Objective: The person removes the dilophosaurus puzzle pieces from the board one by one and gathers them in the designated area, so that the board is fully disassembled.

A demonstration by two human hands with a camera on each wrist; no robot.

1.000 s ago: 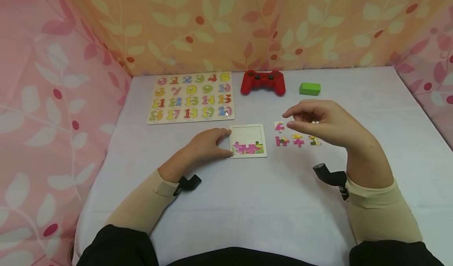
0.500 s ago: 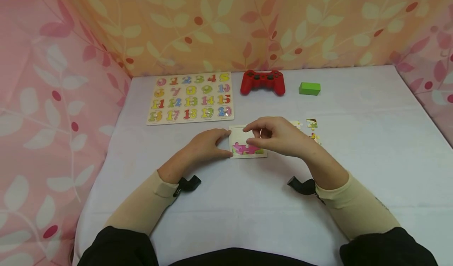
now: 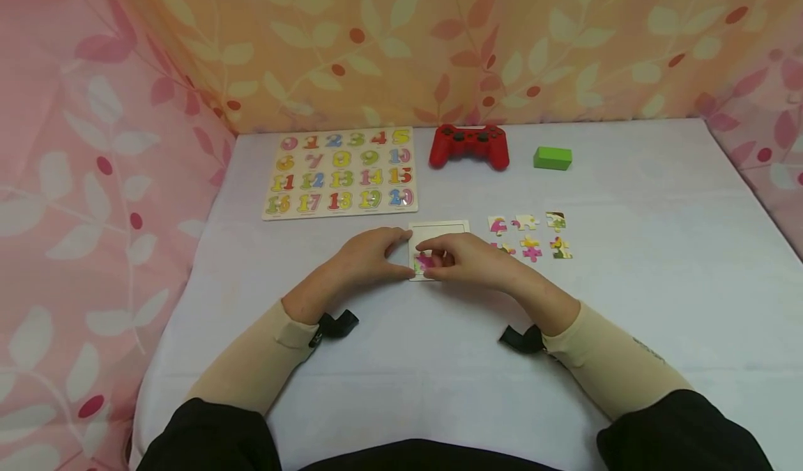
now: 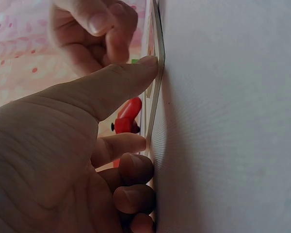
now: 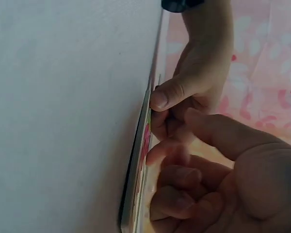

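Note:
My left hand (image 3: pixel 357 262) holds the left side of a small white-framed jigsaw board (image 3: pixel 439 225), thumb at its lower corner and index finger at its upper corner. In the left wrist view the thumb rests on the board's edge (image 4: pixel 159 80), with the other fingers curled below. Pink and green jigsaw pieces (image 3: pixel 423 263) lie along the bottom of the board, partly covered by my right hand (image 3: pixel 473 258). In the right wrist view one finger of that hand reaches down to the board (image 5: pixel 141 145). Its thumb stands away, and no piece shows in its fingers.
Several loose jigsaw pieces (image 3: pixel 530 249) lie right of the board. A wooden number puzzle (image 3: pixel 339 213) is at the back left, a red game controller (image 3: pixel 469 147) at the back middle, and a green block (image 3: pixel 553 158) right of it. Patterned curtains (image 3: pixel 439 53) border the white tabletop (image 3: pixel 401 373).
My right hand has moved left from above the loose pieces onto the board, then lower over its bottom row. The left hand has kept its place at the board's side.

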